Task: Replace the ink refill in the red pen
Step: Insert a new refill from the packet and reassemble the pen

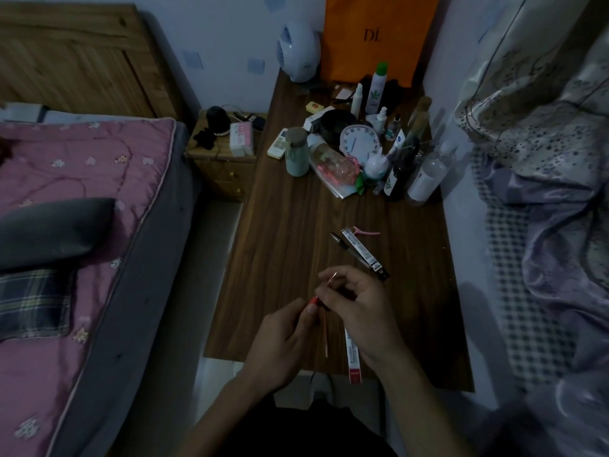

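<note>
Short red plastic pen piece (313, 301) pinched in left hand (280, 344), right up against right hand (356, 311). Thin rod-like refill (332, 279) pinched in right fingertips, tip up. 2nd thin red refill (325, 339) flat on dark wood-grain table (280, 242) btwn hands. 2 long white packs: near pack (353, 361) under right wrist, far pack (361, 253) beyond.

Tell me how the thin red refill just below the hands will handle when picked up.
The thin red refill is a long, narrow tube, so probably very light and slightly bendy. If round, it may roll on the smooth wooden desk.
</note>
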`<state>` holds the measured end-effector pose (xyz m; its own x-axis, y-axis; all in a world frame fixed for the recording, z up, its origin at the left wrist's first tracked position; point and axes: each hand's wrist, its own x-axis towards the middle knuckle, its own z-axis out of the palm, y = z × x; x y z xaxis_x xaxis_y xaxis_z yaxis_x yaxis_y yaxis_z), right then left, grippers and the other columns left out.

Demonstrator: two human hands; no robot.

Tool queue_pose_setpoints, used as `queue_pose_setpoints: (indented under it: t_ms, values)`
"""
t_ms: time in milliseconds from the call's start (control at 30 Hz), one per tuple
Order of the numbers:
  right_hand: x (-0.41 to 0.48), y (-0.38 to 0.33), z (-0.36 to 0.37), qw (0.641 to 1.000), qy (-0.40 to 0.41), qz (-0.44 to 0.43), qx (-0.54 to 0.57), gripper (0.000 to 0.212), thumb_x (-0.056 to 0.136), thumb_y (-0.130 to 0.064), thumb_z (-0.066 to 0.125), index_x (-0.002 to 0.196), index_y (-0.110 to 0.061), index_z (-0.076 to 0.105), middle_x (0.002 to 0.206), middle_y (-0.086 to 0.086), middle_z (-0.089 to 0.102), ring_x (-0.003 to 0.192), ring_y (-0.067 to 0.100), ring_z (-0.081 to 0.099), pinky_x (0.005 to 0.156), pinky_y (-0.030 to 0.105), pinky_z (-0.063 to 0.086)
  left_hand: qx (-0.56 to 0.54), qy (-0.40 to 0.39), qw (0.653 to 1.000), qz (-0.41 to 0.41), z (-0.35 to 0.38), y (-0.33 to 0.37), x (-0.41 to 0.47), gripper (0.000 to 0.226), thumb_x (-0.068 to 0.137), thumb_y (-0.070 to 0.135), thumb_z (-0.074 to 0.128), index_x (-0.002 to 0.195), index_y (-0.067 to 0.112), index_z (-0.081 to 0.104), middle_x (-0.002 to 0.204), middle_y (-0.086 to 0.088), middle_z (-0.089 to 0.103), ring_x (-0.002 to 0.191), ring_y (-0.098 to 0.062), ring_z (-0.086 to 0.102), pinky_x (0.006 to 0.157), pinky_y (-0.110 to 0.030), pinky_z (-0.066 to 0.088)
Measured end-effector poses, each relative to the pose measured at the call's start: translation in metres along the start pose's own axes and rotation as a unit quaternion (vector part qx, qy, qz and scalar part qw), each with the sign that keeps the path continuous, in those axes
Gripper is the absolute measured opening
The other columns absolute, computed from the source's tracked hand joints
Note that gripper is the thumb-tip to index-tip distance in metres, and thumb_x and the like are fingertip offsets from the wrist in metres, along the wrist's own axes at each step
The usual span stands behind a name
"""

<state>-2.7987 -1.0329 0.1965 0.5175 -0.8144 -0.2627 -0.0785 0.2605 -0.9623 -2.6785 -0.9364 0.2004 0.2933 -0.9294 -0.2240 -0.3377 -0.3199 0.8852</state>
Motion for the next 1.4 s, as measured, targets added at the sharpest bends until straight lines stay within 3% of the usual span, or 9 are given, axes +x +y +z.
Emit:
queue_pose_setpoints:
  t_ms: [100, 267, 467, 667, 733, 900, 1100, 1267, 1400]
  values:
    - [0.0, -0.001, 0.0, 1.0, -0.005, 0.018, 0.02, 0.016, 0.084, -0.015, 0.072, 0.091, -0.029, 0.074, 0.089, 0.0, 0.074, 0.087, 0.013, 0.072, 0.072, 0.027, 0.059, 0.012, 0.011, 1.0, -0.005, 0.0, -0.005, 0.002, 0.033, 0.099, 0.037, 0.042, 0.081, 0.017, 0.062, 0.063, 0.006, 0.056, 0.056, -0.003, 0.05, 0.055, -0.034, 0.041]
    - [0.0, -0.003, 0.002, 0.997, -0.016, 0.051, 0.049, 0.02, 0.09, -0.008, 0.065, 0.084, -0.025, 0.075, 0.082, -0.004, 0.074, 0.08, 0.006, 0.07, 0.069, 0.02, 0.057, 0.002, 0.004, 1.0, -0.012, -0.002, -0.006, 0.001, 0.036, 0.097, 0.042, 0.04, 0.085, 0.018, 0.063, 0.07, -0.008, 0.062, 0.057, -0.012, 0.052, 0.056, -0.042, 0.043]
    - [0.0, -0.003, 0.005, 0.996, -0.03, 0.051, 0.06, 0.02, 0.091, -0.006, 0.064, 0.08, -0.018, 0.074, 0.075, -0.003, 0.072, 0.073, 0.006, 0.068, 0.067, 0.02, 0.057, -0.006, -0.004, 1.0, -0.014, -0.003, -0.011, 0.001, 0.037, 0.097, 0.042, 0.039, 0.087, 0.016, 0.064, 0.07, -0.009, 0.061, 0.058, -0.013, 0.05, 0.056, -0.042, 0.043]
    - [0.002, 0.003, 0.007, 0.996, -0.035, 0.055, 0.054, 0.019, 0.091, -0.008, 0.064, 0.081, -0.02, 0.075, 0.077, -0.005, 0.073, 0.076, 0.005, 0.069, 0.067, 0.018, 0.056, -0.014, 0.009, 1.0, -0.017, -0.001, -0.02, 0.002, 0.038, 0.094, 0.05, 0.038, 0.085, 0.024, 0.064, 0.061, 0.01, 0.054, 0.054, -0.003, 0.045, 0.052, -0.035, 0.037]
    - [0.003, 0.006, 0.006, 0.996, -0.036, 0.064, 0.043, 0.02, 0.091, -0.01, 0.065, 0.08, -0.022, 0.075, 0.08, -0.004, 0.073, 0.08, 0.006, 0.07, 0.068, 0.02, 0.057, -0.011, 0.013, 1.0, -0.022, -0.001, -0.022, 0.002, 0.037, 0.094, 0.05, 0.038, 0.086, 0.025, 0.064, 0.06, 0.01, 0.054, 0.052, -0.005, 0.046, 0.05, -0.035, 0.038]
    - [0.005, 0.016, 0.008, 0.996, -0.028, 0.083, 0.009, 0.014, 0.09, -0.015, 0.066, 0.085, -0.024, 0.076, 0.09, 0.001, 0.074, 0.09, 0.014, 0.071, 0.074, 0.026, 0.059, -0.006, 0.012, 1.0, -0.027, -0.003, -0.027, 0.0, 0.037, 0.094, 0.049, 0.039, 0.088, 0.022, 0.065, 0.068, -0.011, 0.063, 0.059, -0.03, 0.058, 0.055, -0.046, 0.047]
    - [0.01, 0.027, 0.007, 0.995, -0.023, 0.096, -0.013, 0.015, 0.091, -0.014, 0.065, 0.088, -0.022, 0.076, 0.091, 0.0, 0.076, 0.089, 0.011, 0.072, 0.073, 0.022, 0.059, -0.011, 0.014, 0.998, -0.054, -0.002, -0.042, 0.003, 0.028, 0.1, 0.031, 0.044, 0.085, 0.024, 0.065, 0.062, 0.004, 0.056, 0.053, -0.005, 0.047, 0.053, -0.032, 0.038]
    - [0.019, 0.054, 0.004, 0.989, 0.001, 0.128, -0.069, 0.014, 0.092, -0.022, 0.063, 0.087, -0.031, 0.073, 0.086, -0.013, 0.074, 0.081, 0.001, 0.07, 0.061, 0.015, 0.054, -0.017, 0.031, 0.995, -0.097, -0.002, -0.063, 0.002, 0.031, 0.101, 0.033, 0.041, 0.088, 0.023, 0.068, 0.074, -0.006, 0.066, 0.065, -0.023, 0.06, 0.062, -0.046, 0.049]
    - [0.032, 0.091, -0.001, 0.969, 0.009, 0.167, -0.18, 0.012, 0.091, -0.026, 0.065, 0.088, -0.038, 0.067, 0.09, -0.016, 0.066, 0.087, 0.003, 0.064, 0.065, 0.014, 0.045, 0.012, 0.047, 0.991, -0.125, 0.001, -0.086, 0.004, 0.033, 0.101, 0.033, 0.042, 0.081, 0.023, 0.066, 0.075, -0.005, 0.068, 0.068, -0.019, 0.061, 0.067, -0.046, 0.05]
